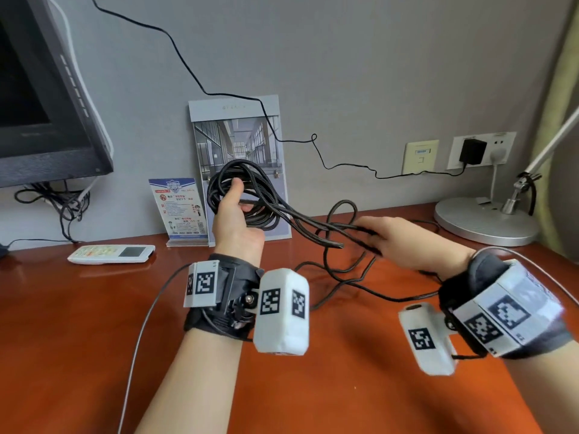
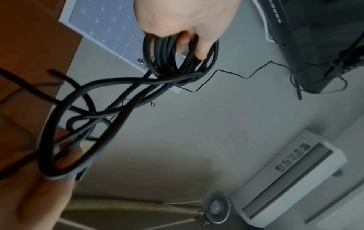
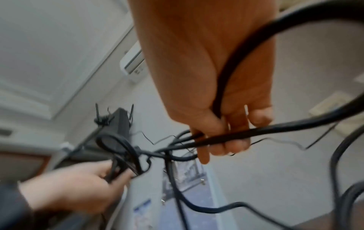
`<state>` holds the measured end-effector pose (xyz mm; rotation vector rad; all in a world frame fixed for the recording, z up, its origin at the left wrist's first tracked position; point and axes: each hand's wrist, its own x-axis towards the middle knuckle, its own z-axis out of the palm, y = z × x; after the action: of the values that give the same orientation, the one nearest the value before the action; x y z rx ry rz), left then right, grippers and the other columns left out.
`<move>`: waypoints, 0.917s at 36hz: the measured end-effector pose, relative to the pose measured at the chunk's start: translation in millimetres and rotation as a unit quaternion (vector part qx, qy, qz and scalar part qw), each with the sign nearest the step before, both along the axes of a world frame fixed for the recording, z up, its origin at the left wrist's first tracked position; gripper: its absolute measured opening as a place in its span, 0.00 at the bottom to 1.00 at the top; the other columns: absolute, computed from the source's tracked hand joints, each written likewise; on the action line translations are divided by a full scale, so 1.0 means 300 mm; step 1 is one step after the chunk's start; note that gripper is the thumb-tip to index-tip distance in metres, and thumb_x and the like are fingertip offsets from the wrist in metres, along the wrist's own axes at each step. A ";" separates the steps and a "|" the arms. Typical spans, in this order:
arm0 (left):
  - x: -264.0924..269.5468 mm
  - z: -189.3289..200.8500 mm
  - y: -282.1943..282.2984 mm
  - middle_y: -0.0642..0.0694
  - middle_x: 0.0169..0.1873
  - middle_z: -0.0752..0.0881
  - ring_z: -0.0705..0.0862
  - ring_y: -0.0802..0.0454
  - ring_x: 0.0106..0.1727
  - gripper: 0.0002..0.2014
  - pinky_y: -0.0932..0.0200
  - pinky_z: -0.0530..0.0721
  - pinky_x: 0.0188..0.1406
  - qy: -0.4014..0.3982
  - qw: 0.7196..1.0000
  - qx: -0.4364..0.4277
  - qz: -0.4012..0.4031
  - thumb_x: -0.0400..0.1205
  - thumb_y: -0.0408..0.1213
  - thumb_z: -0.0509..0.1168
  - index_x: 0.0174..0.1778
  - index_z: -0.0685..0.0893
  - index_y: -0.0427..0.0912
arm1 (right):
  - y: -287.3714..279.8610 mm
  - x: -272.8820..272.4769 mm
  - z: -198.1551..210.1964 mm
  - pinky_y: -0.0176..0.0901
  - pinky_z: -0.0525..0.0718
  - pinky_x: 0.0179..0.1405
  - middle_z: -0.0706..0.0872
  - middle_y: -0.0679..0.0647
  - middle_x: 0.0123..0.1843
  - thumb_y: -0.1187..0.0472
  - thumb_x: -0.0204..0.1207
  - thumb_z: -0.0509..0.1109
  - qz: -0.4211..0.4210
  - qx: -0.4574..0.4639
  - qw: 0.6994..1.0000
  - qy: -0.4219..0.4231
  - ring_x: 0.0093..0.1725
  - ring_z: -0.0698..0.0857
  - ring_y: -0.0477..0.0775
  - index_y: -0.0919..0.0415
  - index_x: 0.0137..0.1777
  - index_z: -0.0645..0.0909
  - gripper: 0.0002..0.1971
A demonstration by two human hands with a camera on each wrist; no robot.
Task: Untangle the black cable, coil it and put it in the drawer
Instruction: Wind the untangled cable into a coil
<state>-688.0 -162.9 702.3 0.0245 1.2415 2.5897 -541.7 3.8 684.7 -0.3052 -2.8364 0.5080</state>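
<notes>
glossy red-brown wooden desk (image 1: pixel 94 324), white remote control (image 1: pixel 111 254) near grey wall. left hand (image 1: pixel 236 220) curled round coiled glossy black cable (image 1: pixel 250 195); right hand (image 1: pixel 404 242) pinching its loose strands.

From the head view I get even, soft daylight; the grey wall (image 1: pixel 344 73) is evenly lit, and the table (image 1: pixel 78 324) carries a mild sheen with faint shadows under the arms. Straight lines bow toward the frame edges, plainest at the monitor (image 1: pixel 47 104) in the upper left. The right hand (image 1: pixel 407 242) is smeared by motion blur. On my left wrist feed the cable (image 2: pixel 110 99) is fairly sharp mid-frame but blurs in the lower left, and the bottom goes dim. My right wrist feed is blurred nearly throughout, with the left hand (image 3: pixel 78 191) soft in the lower left.
</notes>
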 end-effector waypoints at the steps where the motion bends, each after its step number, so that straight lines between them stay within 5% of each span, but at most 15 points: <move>1: 0.008 0.001 -0.002 0.49 0.39 0.76 0.80 0.55 0.40 0.09 0.67 0.84 0.29 0.011 1.000 0.001 -0.027 0.86 0.44 0.60 0.41 0.75 0.45 | 0.010 0.001 -0.005 0.39 0.76 0.53 0.85 0.53 0.60 0.70 0.81 0.58 -0.019 0.021 1.000 0.000 0.59 0.83 0.57 0.53 0.71 0.74 0.21; 4: 0.021 -0.012 -0.005 0.53 0.41 0.77 0.78 0.62 0.37 0.10 0.74 0.80 0.22 0.030 0.998 0.004 -0.059 0.88 0.44 0.54 0.41 0.73 0.47 | 0.015 0.001 -0.019 0.51 0.77 0.58 0.76 0.55 0.69 0.72 0.77 0.57 -0.097 0.159 0.982 -0.026 0.66 0.77 0.61 0.50 0.78 0.63 0.31; 6: 0.032 -0.011 -0.011 0.52 0.42 0.78 0.79 0.62 0.38 0.09 0.73 0.81 0.24 0.043 0.997 -0.007 -0.057 0.87 0.44 0.56 0.43 0.74 0.47 | -0.005 0.011 -0.020 0.56 0.78 0.53 0.75 0.60 0.64 0.70 0.69 0.66 -0.100 0.263 0.958 0.052 0.61 0.77 0.66 0.56 0.77 0.65 0.34; 9: 0.032 -0.018 -0.023 0.52 0.43 0.79 0.80 0.60 0.39 0.08 0.70 0.83 0.28 0.037 0.998 -0.012 -0.040 0.86 0.45 0.58 0.43 0.74 0.47 | -0.051 0.026 -0.029 0.56 0.82 0.43 0.79 0.62 0.56 0.56 0.52 0.81 -0.003 0.306 0.939 0.156 0.49 0.81 0.67 0.57 0.68 0.69 0.41; 11: 0.035 -0.027 -0.033 0.52 0.43 0.79 0.80 0.60 0.40 0.09 0.70 0.84 0.30 0.034 0.999 -0.005 -0.040 0.86 0.45 0.58 0.43 0.74 0.47 | -0.102 0.021 -0.038 0.55 0.82 0.45 0.80 0.59 0.56 0.42 0.52 0.80 0.068 0.304 0.941 0.133 0.50 0.80 0.63 0.56 0.64 0.71 0.41; 14: 0.034 -0.037 -0.054 0.50 0.44 0.79 0.81 0.57 0.42 0.09 0.64 0.85 0.40 0.025 0.999 0.004 -0.034 0.87 0.45 0.57 0.44 0.74 0.46 | -0.177 0.007 -0.028 0.54 0.82 0.49 0.83 0.59 0.51 0.41 0.70 0.65 0.132 0.221 0.957 0.134 0.50 0.79 0.63 0.62 0.50 0.83 0.23; 17: 0.029 -0.043 -0.088 0.47 0.51 0.84 0.85 0.52 0.51 0.09 0.58 0.87 0.44 0.009 1.000 0.016 0.005 0.84 0.45 0.63 0.52 0.79 0.43 | -0.196 0.008 0.009 0.48 0.77 0.49 0.84 0.58 0.41 0.52 0.80 0.64 0.091 -0.068 0.981 0.156 0.43 0.80 0.56 0.61 0.42 0.87 0.15; 20: 0.031 -0.054 -0.108 0.48 0.53 0.86 0.84 0.49 0.58 0.15 0.50 0.85 0.57 0.001 0.993 0.031 0.114 0.79 0.36 0.70 0.62 0.79 0.41 | -0.187 0.035 0.054 0.53 0.81 0.51 0.80 0.55 0.26 0.59 0.80 0.62 0.074 -0.366 0.919 0.126 0.40 0.85 0.63 0.56 0.26 0.79 0.19; 22: 0.049 -0.056 -0.111 0.54 0.47 0.82 0.81 0.53 0.56 0.16 0.51 0.80 0.65 0.022 0.989 0.019 0.148 0.80 0.31 0.70 0.62 0.78 0.44 | -0.195 0.041 0.082 0.52 0.87 0.49 0.72 0.52 0.20 0.67 0.81 0.58 0.053 -0.474 0.872 0.108 0.40 0.88 0.60 0.62 0.28 0.74 0.18; 25: 0.069 -0.059 -0.103 0.47 0.54 0.84 0.83 0.48 0.60 0.13 0.46 0.79 0.67 0.010 0.991 0.019 0.134 0.79 0.31 0.70 0.57 0.77 0.47 | -0.226 0.022 0.106 0.40 0.88 0.31 0.63 0.49 0.19 0.68 0.81 0.57 0.008 -0.458 0.886 0.067 0.34 0.85 0.55 0.62 0.34 0.73 0.13; 28: 0.076 -0.054 -0.100 0.41 0.61 0.84 0.83 0.44 0.63 0.12 0.42 0.80 0.66 -0.003 0.993 0.025 0.119 0.79 0.31 0.70 0.58 0.79 0.42 | -0.258 0.011 0.126 0.39 0.80 0.23 0.66 0.54 0.26 0.73 0.77 0.55 -0.032 -0.403 0.910 0.087 0.29 0.80 0.53 0.62 0.36 0.71 0.11; 33: 0.083 -0.057 -0.089 0.55 0.41 0.83 0.83 0.57 0.46 0.07 0.60 0.82 0.53 0.093 0.990 -0.048 0.093 0.80 0.32 0.69 0.43 0.79 0.49 | -0.294 -0.024 0.156 0.40 0.70 0.25 0.67 0.52 0.25 0.67 0.78 0.55 -0.068 -0.359 0.927 0.082 0.25 0.74 0.56 0.59 0.35 0.68 0.10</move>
<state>-663.2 -189.5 685.3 0.1396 1.4984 2.7337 -549.0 -84.4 731.3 -0.5465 -2.3383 1.4517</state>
